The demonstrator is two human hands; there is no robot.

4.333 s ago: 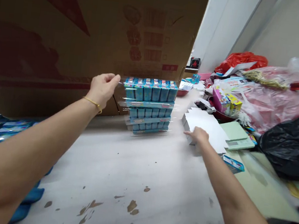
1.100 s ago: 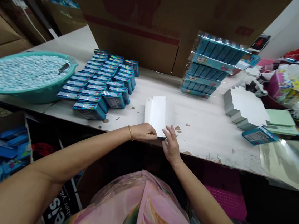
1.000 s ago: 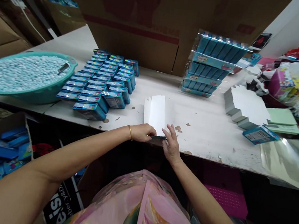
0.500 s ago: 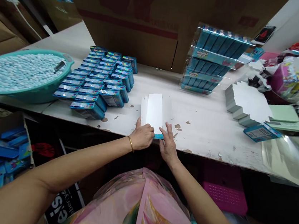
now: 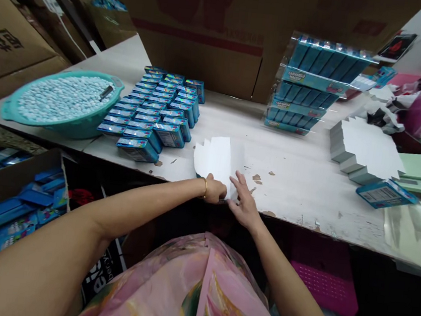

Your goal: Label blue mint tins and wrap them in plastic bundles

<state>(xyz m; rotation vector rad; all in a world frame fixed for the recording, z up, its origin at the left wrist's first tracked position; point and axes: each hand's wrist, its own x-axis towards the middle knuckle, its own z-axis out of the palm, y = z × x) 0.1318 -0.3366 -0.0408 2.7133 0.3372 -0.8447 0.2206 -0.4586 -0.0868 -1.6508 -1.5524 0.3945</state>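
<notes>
A flat, partly folded carton [image 5: 216, 156] lies at the table's near edge with its white inner side up. My left hand [image 5: 215, 189], a gold bangle at its wrist, is closed over the carton's near end with the fingers curled. The fingertips are partly hidden. My right hand [image 5: 244, 201] has its fingers stretched out along the carton's near right side, touching it. To the left stand rows of filled blue boxes [image 5: 141, 150].
A turquoise basin [image 5: 84, 131] of wrapped sweets is at the left. Clear packs of blue boxes [image 5: 301, 110] are stacked at the back. White carton blanks [image 5: 371, 151] and a single blue box [image 5: 385, 193] lie to the right. A cardboard box [image 5: 64, 182] of blue cartons stands below left.
My left hand has pressed in over the carton's near end, and the blue strip there is now hidden. The carton's left side spreads further out. The view has shifted to the left.
</notes>
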